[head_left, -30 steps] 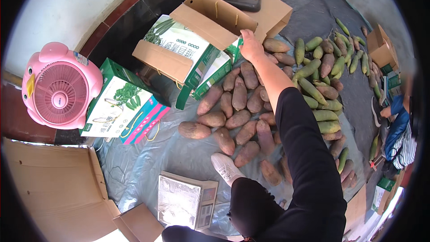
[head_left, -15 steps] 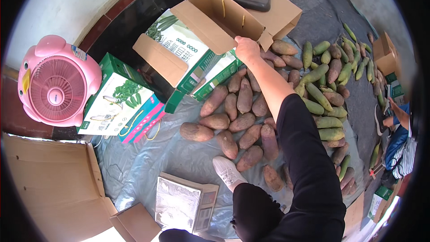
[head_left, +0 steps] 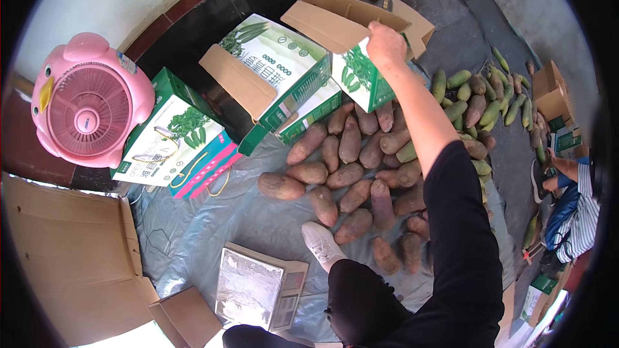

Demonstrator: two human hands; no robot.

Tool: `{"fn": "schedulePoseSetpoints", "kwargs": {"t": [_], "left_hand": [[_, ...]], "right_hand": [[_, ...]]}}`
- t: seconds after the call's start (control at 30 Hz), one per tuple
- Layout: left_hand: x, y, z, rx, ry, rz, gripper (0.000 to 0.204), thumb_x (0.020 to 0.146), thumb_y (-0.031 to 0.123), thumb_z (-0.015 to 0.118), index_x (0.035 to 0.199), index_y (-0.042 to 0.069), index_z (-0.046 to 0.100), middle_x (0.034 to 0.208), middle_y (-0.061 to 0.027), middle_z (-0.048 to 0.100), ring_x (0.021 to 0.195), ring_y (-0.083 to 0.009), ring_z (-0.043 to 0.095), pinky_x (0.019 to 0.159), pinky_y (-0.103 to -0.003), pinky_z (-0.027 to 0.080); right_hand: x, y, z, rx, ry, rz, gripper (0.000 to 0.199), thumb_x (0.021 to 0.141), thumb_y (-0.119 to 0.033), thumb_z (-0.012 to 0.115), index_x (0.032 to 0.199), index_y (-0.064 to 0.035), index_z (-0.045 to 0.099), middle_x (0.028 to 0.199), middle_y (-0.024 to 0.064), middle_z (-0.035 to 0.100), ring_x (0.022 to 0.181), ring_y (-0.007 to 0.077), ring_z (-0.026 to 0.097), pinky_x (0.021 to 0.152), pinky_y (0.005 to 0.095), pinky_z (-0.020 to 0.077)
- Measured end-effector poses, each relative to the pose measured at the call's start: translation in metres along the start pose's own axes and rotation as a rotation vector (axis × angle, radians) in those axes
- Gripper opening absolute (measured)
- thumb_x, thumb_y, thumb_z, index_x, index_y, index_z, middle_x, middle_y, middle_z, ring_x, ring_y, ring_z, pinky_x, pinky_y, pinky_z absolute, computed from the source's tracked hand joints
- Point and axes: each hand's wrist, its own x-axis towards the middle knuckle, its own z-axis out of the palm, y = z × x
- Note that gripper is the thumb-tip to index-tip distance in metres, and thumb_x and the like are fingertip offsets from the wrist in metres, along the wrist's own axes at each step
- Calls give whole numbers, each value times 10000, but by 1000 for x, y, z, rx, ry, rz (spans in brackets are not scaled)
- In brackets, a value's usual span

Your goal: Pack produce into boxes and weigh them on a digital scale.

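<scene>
My right hand (head_left: pixel 387 46) is closed on the upper edge of an open green-and-white cardboard carton (head_left: pixel 356 76), which is tilted with its brown inner flaps spread. My left hand is out of view. Just left of the held carton lies another printed carton (head_left: pixel 284 58) with a brown flap sticking out. Below my arm, many reddish-brown, dirt-covered radishes (head_left: pixel 351 138) lie loose on the plastic sheet (head_left: pixel 187 225). More radishes, greenish ones (head_left: pixel 459 78), are piled to the right of my forearm.
A pink fan (head_left: pixel 84 113) stands at the left beside a green carton (head_left: pixel 169 138) and a pink-blue gift bag (head_left: pixel 206 164). A flat scale (head_left: pixel 251 283) sits near my shoe (head_left: pixel 319 241). Brown cardboard (head_left: pixel 71 238) lies lower left. Another person (head_left: pixel 570 219) sits at the far right.
My right hand has moved up and right, bringing the carton with it. The carton has turned so its printed green-and-white side now faces me.
</scene>
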Motion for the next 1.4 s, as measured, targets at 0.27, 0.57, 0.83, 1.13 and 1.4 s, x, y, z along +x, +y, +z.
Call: {"fn": "schedulePoseSetpoints", "kwargs": {"t": [0.27,0.57,0.83,1.13,1.4], "left_hand": [[-15,2,-43,5,-27,69,256,874,136,476,1060,-4,582,1001,-103,629,875,-217,606,748,-324,513],[-79,-22,-166,127,-33,99,244,869,125,493,1054,-6,585,997,-101,630,870,-212,605,743,-320,512],[-123,34,-233,-50,87,355,151,901,53,519,998,-45,582,941,-105,608,866,-184,587,721,-296,500],[-200,188,-180,133,-41,759,178,851,-33,550,1012,-11,623,978,-89,618,906,-154,591,805,-272,473],[-235,249,-133,526,-107,1260,495,698,38,712,1170,65,565,1201,-122,538,1107,-336,501,935,-417,413]], "right_hand": [[-121,66,-145,225,-8,30,155,833,-105,510,956,-59,590,907,180,634,888,379,594,740,457,460],[-300,147,-244,585,-361,136,265,826,-102,519,1057,4,595,925,194,626,847,307,627,749,362,481],[-335,144,-251,79,-391,-6,248,701,-266,699,881,-99,661,865,139,590,829,346,599,708,437,471],[-314,64,-282,18,-198,-479,145,724,-94,674,731,-48,537,790,112,505,787,332,565,653,442,449],[-301,-40,-301,309,-76,-803,119,738,-136,658,769,-70,563,788,76,509,765,298,562,638,416,455]]}}
